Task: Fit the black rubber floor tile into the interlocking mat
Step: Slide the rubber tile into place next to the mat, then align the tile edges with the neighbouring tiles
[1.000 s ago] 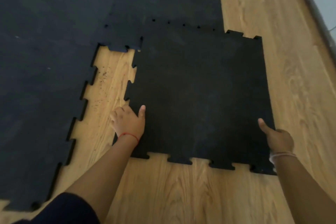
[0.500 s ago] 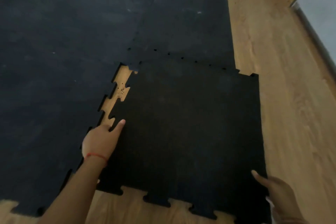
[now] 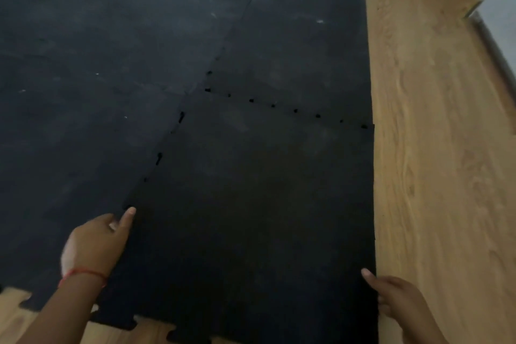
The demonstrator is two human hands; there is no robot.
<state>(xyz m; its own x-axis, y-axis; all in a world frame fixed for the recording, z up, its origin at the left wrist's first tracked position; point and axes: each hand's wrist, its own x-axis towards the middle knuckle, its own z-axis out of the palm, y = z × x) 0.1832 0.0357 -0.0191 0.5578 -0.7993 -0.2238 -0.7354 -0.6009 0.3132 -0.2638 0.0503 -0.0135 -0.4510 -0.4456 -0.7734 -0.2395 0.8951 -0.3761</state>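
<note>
Fingers of my left hand curl at the tile's left seam, lower left; right hand grips its lower-right edge. Tile fills centre frame, flush against the mat; left seam's small gaps lie nearest my left hand

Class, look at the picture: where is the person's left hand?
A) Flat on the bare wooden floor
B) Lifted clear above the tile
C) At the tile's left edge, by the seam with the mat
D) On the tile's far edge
C: the left hand rests at the tile's left edge, index finger pointing along the seam with the mat.
</note>
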